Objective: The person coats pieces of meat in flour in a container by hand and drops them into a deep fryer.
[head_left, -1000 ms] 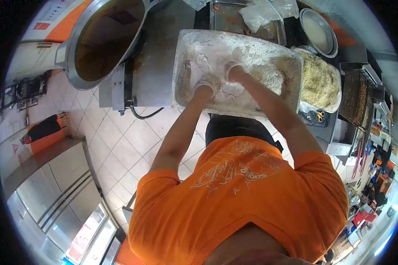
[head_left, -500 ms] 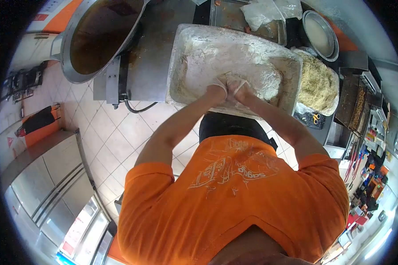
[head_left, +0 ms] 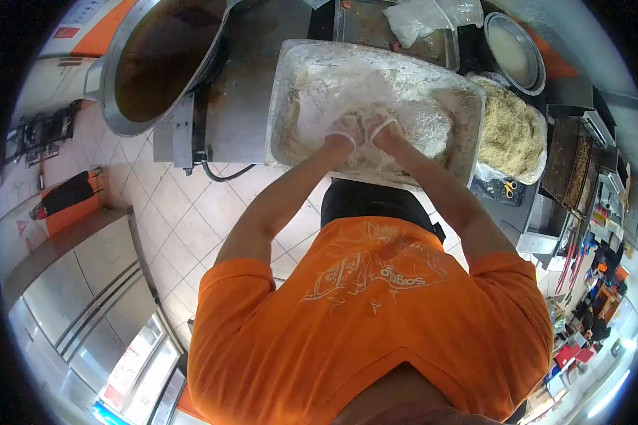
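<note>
A large pale tub (head_left: 280, 106) holds white flour (head_left: 422, 131), heaped toward its right half. Both hands are down in the tub near its front wall, side by side and slightly apart. My left hand (head_left: 345, 130) and my right hand (head_left: 381, 130) look coated with flour or covered by thin pale gloves. Their fingers blend into the flour, so what they hold, if anything, cannot be made out.
A big pan of brown liquid (head_left: 166, 64) stands at the upper left. Right of the tub are a tray of yellowish crumbs (head_left: 510, 131), yellow-handled scissors (head_left: 510, 188) and a metal bowl (head_left: 512, 53). Behind lie a metal tray (head_left: 354, 25) and plastic bags (head_left: 418, 25).
Both hands came together from apart, my left moving right and my right moving toward the front wall. Since half a second ago they have parted slightly.
</note>
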`<action>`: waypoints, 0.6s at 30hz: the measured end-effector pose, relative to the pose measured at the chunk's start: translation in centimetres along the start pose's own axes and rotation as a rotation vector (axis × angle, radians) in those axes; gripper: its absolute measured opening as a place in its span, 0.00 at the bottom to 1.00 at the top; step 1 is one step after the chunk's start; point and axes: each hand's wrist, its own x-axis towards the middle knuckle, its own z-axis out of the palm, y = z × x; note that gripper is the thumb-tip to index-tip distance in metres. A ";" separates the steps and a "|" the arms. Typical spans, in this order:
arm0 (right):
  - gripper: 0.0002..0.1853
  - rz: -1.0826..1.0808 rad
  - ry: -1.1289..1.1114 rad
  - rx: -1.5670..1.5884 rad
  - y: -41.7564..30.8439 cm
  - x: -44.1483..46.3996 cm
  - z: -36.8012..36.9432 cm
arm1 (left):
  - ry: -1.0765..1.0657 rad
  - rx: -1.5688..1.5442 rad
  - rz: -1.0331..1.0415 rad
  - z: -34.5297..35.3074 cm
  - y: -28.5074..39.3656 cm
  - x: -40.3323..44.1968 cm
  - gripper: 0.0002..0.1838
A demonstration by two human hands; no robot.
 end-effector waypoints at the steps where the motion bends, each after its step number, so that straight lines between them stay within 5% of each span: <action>1: 0.12 0.038 0.049 0.065 0.2 1.0 1.2 | 0.004 0.004 -0.005 -1.7 0.1 0.0 0.24; 3: 0.13 0.078 0.112 0.131 1.0 3.0 0.2 | -0.218 0.066 0.197 -7.1 1.1 0.4 0.18; 5: 0.09 -0.451 -0.518 -0.282 2.0 5.1 -4.2 | -0.400 -0.058 0.316 -8.6 -0.8 1.5 0.18; 6: 0.09 -0.608 -0.222 0.033 4.0 4.5 -4.6 | -0.470 -0.122 0.329 -9.2 -2.4 1.6 0.18; 7: 0.09 -0.603 -0.219 0.037 4.8 4.8 -4.3 | -0.518 -0.111 0.310 -9.4 -4.0 1.5 0.18; 10: 0.10 -0.119 -0.245 0.066 4.7 5.1 -5.8 | -0.588 0.117 0.234 -8.5 -7.4 0.6 0.18; 16: 0.16 -0.060 -0.530 -0.042 -0.8 -1.7 0.7 | -0.509 0.238 0.307 -2.0 -3.8 -1.7 0.20; 18: 0.18 0.002 -0.109 -0.012 -1.6 -3.0 2.7 | -0.493 0.207 0.334 0.7 -2.6 -0.8 0.20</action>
